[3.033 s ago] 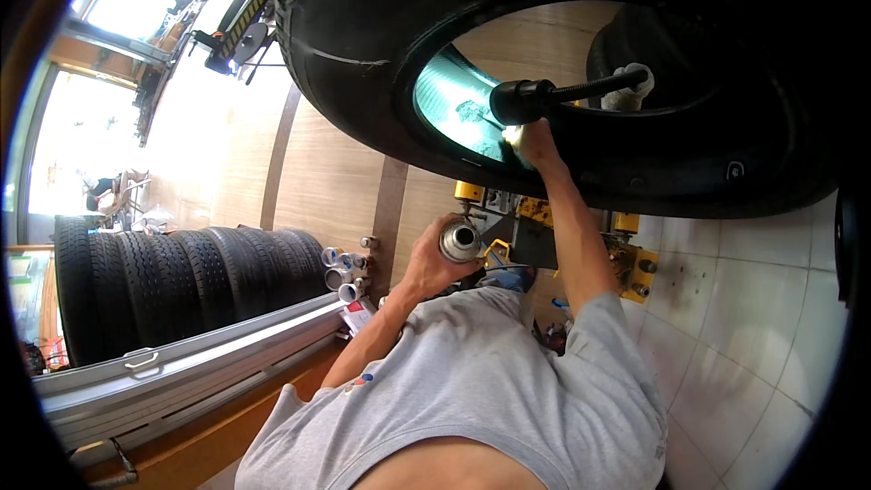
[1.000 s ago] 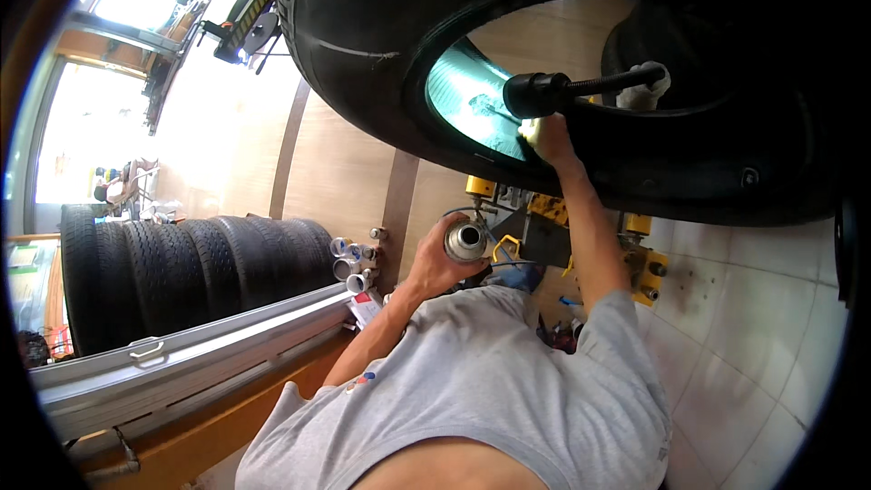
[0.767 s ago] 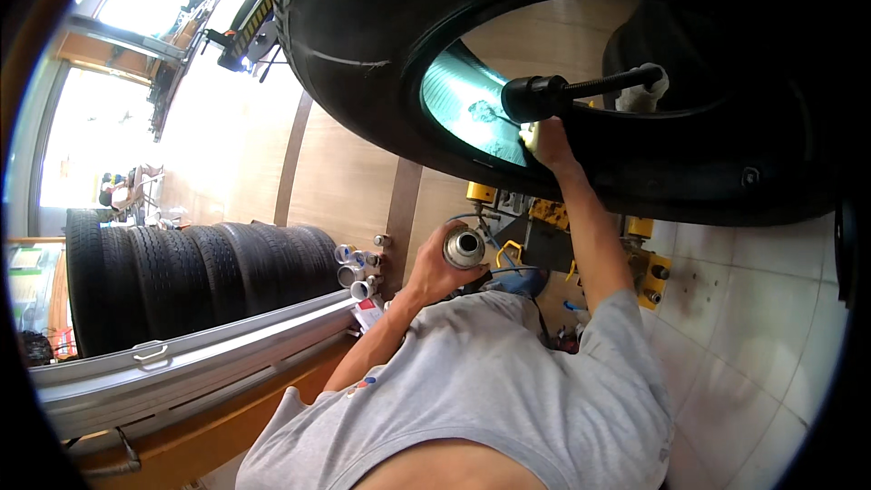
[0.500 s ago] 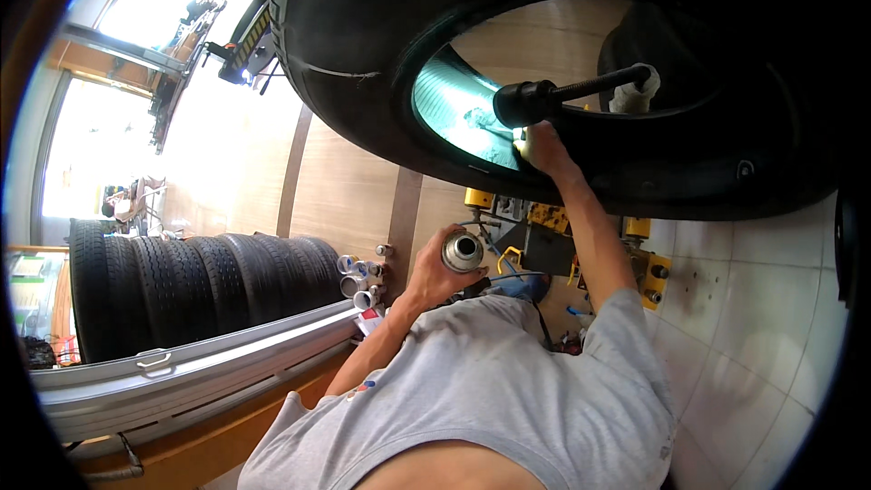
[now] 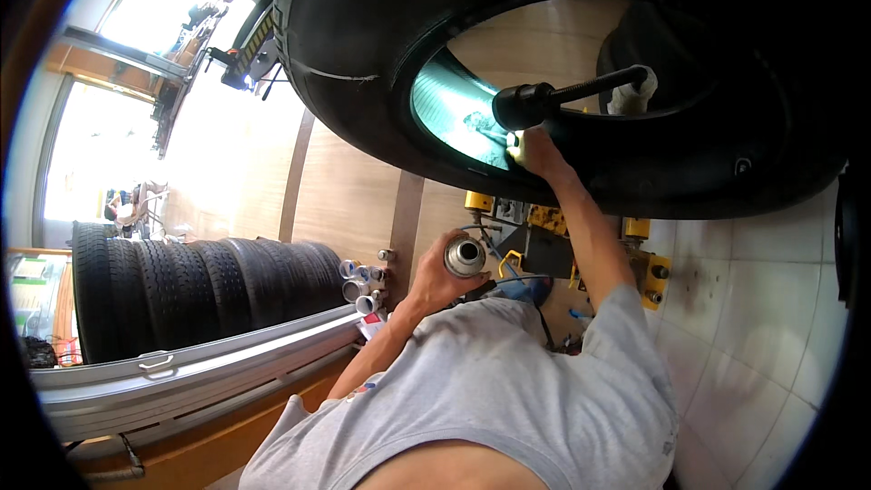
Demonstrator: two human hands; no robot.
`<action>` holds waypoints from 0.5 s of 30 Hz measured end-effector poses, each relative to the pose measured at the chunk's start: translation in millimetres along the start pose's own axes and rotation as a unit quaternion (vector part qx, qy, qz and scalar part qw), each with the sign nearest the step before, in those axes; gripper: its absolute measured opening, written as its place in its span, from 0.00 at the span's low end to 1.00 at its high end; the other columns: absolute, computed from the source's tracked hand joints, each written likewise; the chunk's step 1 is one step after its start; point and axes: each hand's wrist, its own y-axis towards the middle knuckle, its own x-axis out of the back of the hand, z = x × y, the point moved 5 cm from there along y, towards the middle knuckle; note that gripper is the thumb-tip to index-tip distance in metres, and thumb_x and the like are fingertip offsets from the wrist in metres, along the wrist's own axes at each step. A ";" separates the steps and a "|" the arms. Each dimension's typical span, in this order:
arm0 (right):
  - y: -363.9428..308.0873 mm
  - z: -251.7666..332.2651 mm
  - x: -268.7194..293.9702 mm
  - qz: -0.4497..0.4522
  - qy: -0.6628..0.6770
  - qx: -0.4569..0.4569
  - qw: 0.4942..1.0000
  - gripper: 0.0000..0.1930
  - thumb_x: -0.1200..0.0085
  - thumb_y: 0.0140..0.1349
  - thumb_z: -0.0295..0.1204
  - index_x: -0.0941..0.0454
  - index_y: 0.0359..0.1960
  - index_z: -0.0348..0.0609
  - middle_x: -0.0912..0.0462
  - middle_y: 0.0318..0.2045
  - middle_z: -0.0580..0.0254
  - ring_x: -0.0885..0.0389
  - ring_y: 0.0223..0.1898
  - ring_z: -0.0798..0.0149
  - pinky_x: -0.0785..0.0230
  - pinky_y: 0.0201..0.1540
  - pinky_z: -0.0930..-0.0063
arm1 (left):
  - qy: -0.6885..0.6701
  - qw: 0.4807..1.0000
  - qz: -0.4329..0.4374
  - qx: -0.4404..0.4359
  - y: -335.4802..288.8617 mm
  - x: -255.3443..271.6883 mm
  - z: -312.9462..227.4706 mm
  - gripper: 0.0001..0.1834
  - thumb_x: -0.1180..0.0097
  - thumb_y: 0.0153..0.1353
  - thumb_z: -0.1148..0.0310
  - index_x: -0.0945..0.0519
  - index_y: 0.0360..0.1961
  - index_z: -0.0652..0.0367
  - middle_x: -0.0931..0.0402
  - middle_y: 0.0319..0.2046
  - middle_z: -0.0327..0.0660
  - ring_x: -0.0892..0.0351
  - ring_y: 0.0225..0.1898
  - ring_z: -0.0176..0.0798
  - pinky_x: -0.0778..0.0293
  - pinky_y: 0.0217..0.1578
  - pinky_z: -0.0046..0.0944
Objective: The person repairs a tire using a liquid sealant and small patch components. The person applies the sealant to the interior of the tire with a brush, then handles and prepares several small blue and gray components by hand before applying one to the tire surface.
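A large black tire (image 5: 354, 109) fills the top of the view. A black lamp head (image 5: 523, 106) on a flexible neck throws bluish-white light onto the tire's inner wall (image 5: 445, 113), where a rough, darker patch (image 5: 479, 122) shows. My right hand (image 5: 542, 156) reaches inside the tire just below the lamp, its fingers curled by the lit wall. Whatever those fingers pinch is too small and glaring to make out. Lower and to the left, my left hand (image 5: 437, 274) is wrapped round a silver metal can (image 5: 464, 257), held upright with its round mouth uncovered, in front of my chest.
Several tires (image 5: 204, 286) stand in a row at the left, behind a silver metal rail (image 5: 200, 358). A few small cans (image 5: 365, 286) sit beside the rail's end. Yellow-and-black machine parts (image 5: 553, 220) lie below the big tire. White tiles (image 5: 735, 308) cover the right side.
My right hand has shifted slightly left along the tire's lit inner wall. The can in my left hand has moved a little toward me. Lamp and tire hold their places.
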 end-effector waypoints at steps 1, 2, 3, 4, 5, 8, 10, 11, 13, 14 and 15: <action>0.1 0.4 -4.0 0.016 -0.019 -0.019 1.000 0.13 0.39 0.51 0.28 0.19 0.34 0.30 0.17 0.31 0.39 0.16 0.34 0.43 0.22 0.45 0.56 | -0.014 1.000 0.000 0.006 -0.1 0.4 0.4 0.40 0.23 0.39 0.70 0.29 0.55 0.63 0.18 0.41 0.44 0.19 0.45 0.37 0.24 0.50 0.38; 0.1 2.1 -6.8 0.017 -0.019 -0.020 0.999 0.13 0.39 0.51 0.28 0.19 0.34 0.30 0.17 0.31 0.39 0.16 0.34 0.43 0.22 0.45 0.56 | -0.032 0.999 -0.003 0.009 -0.3 0.9 0.4 0.40 0.23 0.39 0.70 0.29 0.56 0.63 0.18 0.42 0.44 0.19 0.45 0.37 0.24 0.50 0.38; 1.3 -0.2 -8.6 0.004 0.020 -0.051 0.998 0.14 0.39 0.52 0.29 0.20 0.37 0.30 0.17 0.34 0.39 0.16 0.38 0.44 0.23 0.48 0.57 | -0.029 0.999 0.001 0.013 0.1 0.6 0.7 0.40 0.23 0.39 0.70 0.29 0.56 0.63 0.18 0.42 0.44 0.19 0.45 0.37 0.24 0.50 0.38; 2.4 -3.8 -9.7 -0.019 0.058 -0.084 0.995 0.17 0.39 0.52 0.29 0.20 0.41 0.30 0.17 0.36 0.39 0.16 0.42 0.44 0.24 0.50 0.58 | -0.028 0.999 0.003 0.018 0.5 0.6 0.9 0.40 0.23 0.39 0.70 0.29 0.56 0.63 0.18 0.42 0.44 0.19 0.45 0.37 0.24 0.50 0.38; 3.2 -3.2 -14.7 -0.010 0.059 -0.084 0.995 0.17 0.39 0.52 0.29 0.20 0.41 0.30 0.17 0.36 0.39 0.16 0.42 0.44 0.24 0.50 0.58 | -0.030 0.999 0.003 0.019 0.7 0.6 0.8 0.40 0.23 0.39 0.70 0.29 0.56 0.63 0.18 0.42 0.44 0.19 0.45 0.37 0.24 0.50 0.38; 9.0 -4.8 -20.6 -0.021 -0.024 -0.056 0.998 0.21 0.38 0.53 0.29 0.23 0.49 0.31 0.19 0.44 0.37 0.21 0.51 0.46 0.28 0.56 0.58 | -0.018 1.000 0.004 0.008 2.5 -0.5 -0.7 0.40 0.23 0.39 0.70 0.29 0.56 0.63 0.19 0.42 0.44 0.19 0.45 0.37 0.24 0.51 0.38; 9.2 -13.6 -26.7 0.018 0.014 -0.112 0.993 0.24 0.37 0.53 0.29 0.25 0.52 0.31 0.23 0.51 0.38 0.25 0.57 0.45 0.31 0.60 0.59 | -0.030 0.999 0.016 0.019 3.0 -2.2 0.7 0.40 0.23 0.40 0.68 0.29 0.56 0.62 0.19 0.44 0.47 0.19 0.48 0.41 0.25 0.51 0.39; 10.0 -14.0 -26.0 0.011 0.007 -0.105 0.994 0.24 0.37 0.53 0.29 0.25 0.52 0.31 0.23 0.51 0.38 0.25 0.57 0.45 0.31 0.60 0.59 | -0.043 0.999 0.020 0.019 3.4 -2.4 0.8 0.39 0.23 0.41 0.66 0.28 0.56 0.62 0.20 0.46 0.49 0.19 0.50 0.45 0.25 0.52 0.41; 9.6 -13.8 -21.8 -0.013 -0.043 -0.095 0.994 0.24 0.37 0.53 0.28 0.26 0.52 0.31 0.23 0.51 0.38 0.25 0.55 0.43 0.31 0.59 0.57 | -0.041 0.999 0.022 0.026 3.4 -1.5 2.3 0.39 0.23 0.41 0.66 0.28 0.56 0.61 0.20 0.46 0.49 0.19 0.50 0.44 0.25 0.52 0.41; 9.9 -10.7 -19.5 -0.027 -0.058 -0.067 0.996 0.24 0.37 0.53 0.28 0.26 0.52 0.31 0.23 0.51 0.38 0.25 0.55 0.43 0.31 0.59 0.57 | -0.041 0.999 0.016 0.023 3.6 -0.2 2.7 0.39 0.23 0.41 0.66 0.28 0.56 0.61 0.20 0.47 0.49 0.20 0.50 0.44 0.25 0.52 0.41; 7.1 -11.0 -22.4 0.007 -0.027 -0.077 0.997 0.23 0.39 0.54 0.27 0.26 0.52 0.32 0.22 0.50 0.38 0.25 0.55 0.43 0.31 0.59 0.55 | -0.040 0.999 0.019 0.027 3.2 0.0 3.7 0.39 0.23 0.41 0.66 0.28 0.56 0.61 0.20 0.47 0.49 0.20 0.50 0.44 0.25 0.52 0.41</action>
